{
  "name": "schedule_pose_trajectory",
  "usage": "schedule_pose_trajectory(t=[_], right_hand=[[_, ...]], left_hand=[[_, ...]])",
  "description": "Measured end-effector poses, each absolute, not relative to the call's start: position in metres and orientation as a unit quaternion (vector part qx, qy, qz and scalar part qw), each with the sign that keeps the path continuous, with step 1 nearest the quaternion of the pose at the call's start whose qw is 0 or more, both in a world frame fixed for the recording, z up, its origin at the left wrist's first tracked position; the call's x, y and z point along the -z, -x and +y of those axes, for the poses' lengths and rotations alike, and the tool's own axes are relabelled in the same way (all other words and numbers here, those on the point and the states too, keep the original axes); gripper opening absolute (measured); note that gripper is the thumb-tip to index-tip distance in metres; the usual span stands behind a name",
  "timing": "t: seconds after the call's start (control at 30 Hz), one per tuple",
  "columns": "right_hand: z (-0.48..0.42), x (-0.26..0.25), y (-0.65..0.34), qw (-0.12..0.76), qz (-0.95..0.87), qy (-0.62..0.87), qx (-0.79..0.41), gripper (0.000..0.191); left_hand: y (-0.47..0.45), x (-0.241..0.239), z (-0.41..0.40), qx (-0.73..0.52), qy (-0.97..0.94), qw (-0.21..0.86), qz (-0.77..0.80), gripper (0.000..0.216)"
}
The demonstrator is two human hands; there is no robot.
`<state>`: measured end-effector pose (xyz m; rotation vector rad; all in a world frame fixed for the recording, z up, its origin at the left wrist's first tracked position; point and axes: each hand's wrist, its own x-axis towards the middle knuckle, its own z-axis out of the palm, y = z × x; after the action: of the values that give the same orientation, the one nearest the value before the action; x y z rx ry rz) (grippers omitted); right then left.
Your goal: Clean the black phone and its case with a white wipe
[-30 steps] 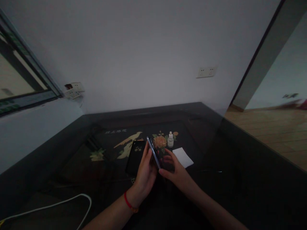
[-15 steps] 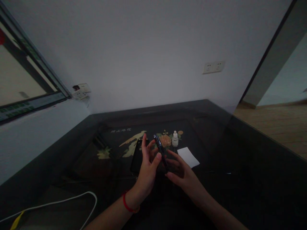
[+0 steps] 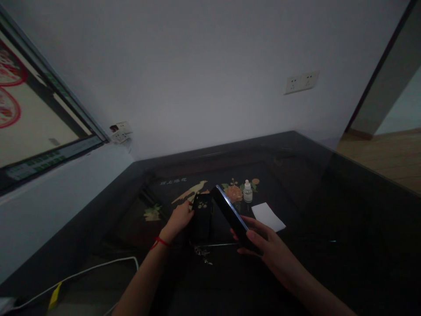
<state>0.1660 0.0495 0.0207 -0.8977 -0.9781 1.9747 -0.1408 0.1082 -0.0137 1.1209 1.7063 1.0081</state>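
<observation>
My right hand grips a dark phone, holding it tilted on edge above the black table. My left hand, with a red string at its wrist, reaches to a black phone case lying flat on the table and touches its left edge with curled fingers. The case shows camera cut-outs at its far end. Whether the left fingers have closed on the case is unclear.
A small white dropper bottle stands behind the phone, and a white square cloth lies to its right. A white cable with a yellow tag runs along the near left. Small metal bits lie near the case. Wall sockets sit above.
My left hand has let go of the phone and moved left to the case. My right hand now holds the phone alone, tilted more flat. The view shifted left.
</observation>
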Motion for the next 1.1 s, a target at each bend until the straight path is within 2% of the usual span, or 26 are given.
schedule_pose_trajectory(t=[0.2,0.37,0.53,0.67,0.77,0.83,1.0,1.1], right_hand=[[0.045,-0.026,-0.166,0.354,-0.344,0.343,-0.799,0.071],[0.038,-0.026,-0.162,0.355,-0.301,0.296,-0.834,0.063],[0.039,-0.017,-0.160,0.369,-0.238,0.282,-0.853,0.058],[0.040,-0.016,-0.161,0.342,-0.211,0.255,-0.879,0.058],[0.038,-0.018,-0.160,0.296,-0.205,0.208,-0.909,0.061],[0.036,-0.018,-0.160,0.266,-0.204,0.166,-0.927,0.063],[0.033,-0.018,-0.163,0.223,-0.224,0.116,-0.942,0.064],[0.032,-0.020,-0.164,0.209,-0.236,0.100,-0.944,0.065]], left_hand=[[0.123,0.000,0.110,-0.440,-0.418,0.471,0.641,0.007],[0.072,-0.015,0.091,-0.506,-0.387,0.557,0.532,0.037],[0.029,-0.032,0.070,-0.581,-0.359,0.611,0.400,0.051],[0.020,-0.037,0.060,-0.624,-0.305,0.632,0.342,0.047],[0.024,-0.036,0.058,-0.635,-0.237,0.659,0.326,0.031],[0.028,-0.036,0.057,-0.630,-0.195,0.673,0.336,0.030],[0.033,-0.043,0.051,-0.571,-0.247,0.712,0.326,0.060],[0.033,-0.045,0.047,-0.567,-0.261,0.707,0.334,0.069]])
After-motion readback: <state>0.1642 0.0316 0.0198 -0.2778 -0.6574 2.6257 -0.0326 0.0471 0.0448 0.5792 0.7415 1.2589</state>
